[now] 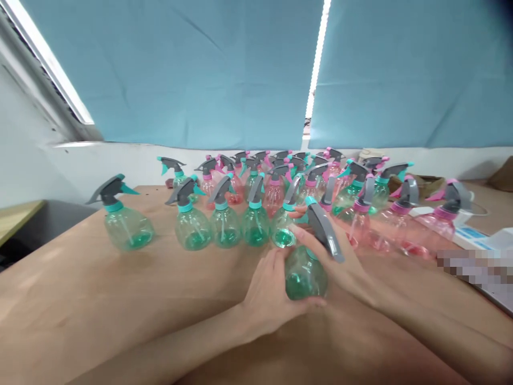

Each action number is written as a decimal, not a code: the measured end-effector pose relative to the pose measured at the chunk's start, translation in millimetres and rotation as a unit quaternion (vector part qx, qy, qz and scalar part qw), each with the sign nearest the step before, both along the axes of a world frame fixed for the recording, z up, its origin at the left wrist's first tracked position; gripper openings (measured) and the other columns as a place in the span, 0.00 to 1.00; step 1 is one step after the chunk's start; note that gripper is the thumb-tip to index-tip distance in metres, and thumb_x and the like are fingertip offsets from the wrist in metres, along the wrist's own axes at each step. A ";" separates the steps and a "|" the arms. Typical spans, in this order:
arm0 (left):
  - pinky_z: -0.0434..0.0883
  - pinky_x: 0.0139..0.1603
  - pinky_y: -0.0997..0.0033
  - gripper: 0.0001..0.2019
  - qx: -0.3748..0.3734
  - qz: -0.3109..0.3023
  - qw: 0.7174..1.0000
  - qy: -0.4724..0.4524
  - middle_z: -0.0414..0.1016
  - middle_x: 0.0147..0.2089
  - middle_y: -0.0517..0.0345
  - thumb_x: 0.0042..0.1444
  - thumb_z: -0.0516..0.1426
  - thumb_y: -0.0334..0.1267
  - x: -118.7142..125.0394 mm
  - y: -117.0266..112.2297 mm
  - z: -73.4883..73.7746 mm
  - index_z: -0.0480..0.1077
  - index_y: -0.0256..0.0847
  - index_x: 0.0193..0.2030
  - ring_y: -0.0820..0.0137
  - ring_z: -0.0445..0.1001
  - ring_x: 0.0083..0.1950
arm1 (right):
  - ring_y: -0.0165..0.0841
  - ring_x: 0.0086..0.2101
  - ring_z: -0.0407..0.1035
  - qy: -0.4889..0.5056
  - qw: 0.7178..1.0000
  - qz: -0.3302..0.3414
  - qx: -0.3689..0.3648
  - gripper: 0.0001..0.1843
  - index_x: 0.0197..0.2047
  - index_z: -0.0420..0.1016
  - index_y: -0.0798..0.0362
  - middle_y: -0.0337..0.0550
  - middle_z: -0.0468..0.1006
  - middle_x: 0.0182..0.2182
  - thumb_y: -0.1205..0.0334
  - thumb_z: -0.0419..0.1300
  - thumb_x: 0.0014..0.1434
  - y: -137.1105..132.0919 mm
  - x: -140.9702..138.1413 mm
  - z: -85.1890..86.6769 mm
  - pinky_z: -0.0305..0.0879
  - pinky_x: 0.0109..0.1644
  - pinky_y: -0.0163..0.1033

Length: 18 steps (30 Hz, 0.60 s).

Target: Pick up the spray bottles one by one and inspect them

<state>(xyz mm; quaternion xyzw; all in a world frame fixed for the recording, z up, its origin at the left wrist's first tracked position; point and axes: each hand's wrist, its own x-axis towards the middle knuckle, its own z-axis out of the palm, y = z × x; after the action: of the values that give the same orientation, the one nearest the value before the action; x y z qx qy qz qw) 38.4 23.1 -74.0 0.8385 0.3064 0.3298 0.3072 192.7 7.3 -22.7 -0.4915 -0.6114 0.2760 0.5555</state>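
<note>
Both of my hands hold one green spray bottle (pixel 304 272) over the wooden table (pixel 100 299). My left hand (pixel 268 294) wraps round its clear green body from the left and below. My right hand (pixel 340 262) grips the top, fingers closed round the teal collar under the grey trigger head (pixel 325 231). The bottle tilts a little to the right. Just behind it stands a row of green spray bottles (pixel 224 224) with grey and teal heads.
One green bottle (pixel 126 224) stands apart at the left. Pink spray bottles (pixel 401 224) crowd the right and back, along with more green ones. White papers (pixel 481 240) lie at the right edge. Blue blinds (pixel 200 69) cover the window behind.
</note>
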 end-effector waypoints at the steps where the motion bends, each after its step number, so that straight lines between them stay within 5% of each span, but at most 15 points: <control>1: 0.64 0.59 0.35 0.40 0.002 -0.014 1.000 -0.005 0.67 0.60 0.37 0.47 0.67 0.58 -0.8 2.5 -2.5 0.58 0.41 0.61 0.42 0.67 0.60 | 0.39 0.41 0.75 -0.005 1.000 -0.011 -0.002 0.18 0.49 0.69 0.47 0.43 0.77 0.44 0.47 0.61 0.62 1.3 3.4 -2.2 0.74 0.47 0.51; 5: 0.64 0.61 0.43 0.30 0.021 -0.067 0.996 -0.053 0.67 0.61 0.44 0.58 0.59 0.54 -3.2 18.1 -3.8 0.56 0.44 0.62 0.50 0.67 0.61 | 0.39 0.37 0.73 -0.043 0.997 -0.058 -0.016 0.23 0.46 0.66 0.48 0.44 0.74 0.41 0.42 0.64 0.56 5.5 10.3 -14.7 0.73 0.42 0.51; 9: 0.62 0.62 0.49 0.22 0.033 -0.054 0.990 -0.126 0.64 0.58 0.45 0.64 0.53 0.50 0.6 38.1 16.0 0.56 0.43 0.60 0.55 0.65 0.62 | 0.43 0.41 0.73 -0.044 0.997 -0.059 -0.014 0.32 0.53 0.58 0.47 0.49 0.72 0.46 0.41 0.65 0.54 7.0 9.6 -29.1 0.72 0.43 0.53; 14: 0.59 0.66 0.51 0.28 0.022 -0.081 0.988 -0.130 0.63 0.62 0.46 0.58 0.59 0.46 7.5 45.9 49.4 0.58 0.43 0.62 0.56 0.62 0.65 | 0.51 0.54 0.68 -0.084 0.996 -0.021 -0.026 0.48 0.65 0.46 0.45 0.54 0.67 0.57 0.42 0.68 0.50 -4.4 7.8 -49.2 0.69 0.52 0.60; 18: 0.59 0.67 0.49 0.39 -0.046 -0.104 0.991 -0.072 0.60 0.68 0.49 0.53 0.65 0.44 11.5 40.9 58.4 0.52 0.48 0.67 0.55 0.60 0.68 | 0.53 0.57 0.66 -0.101 0.993 0.016 -0.055 0.53 0.69 0.41 0.41 0.53 0.68 0.58 0.46 0.69 0.51 -14.7 8.5 -64.2 0.66 0.56 0.63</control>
<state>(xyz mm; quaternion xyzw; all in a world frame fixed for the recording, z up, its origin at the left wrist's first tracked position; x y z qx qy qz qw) 49.9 64.0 -15.6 0.8250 0.2090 0.3411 0.3992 201.1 -7.4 -86.9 -0.5367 -0.6563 0.2665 0.4584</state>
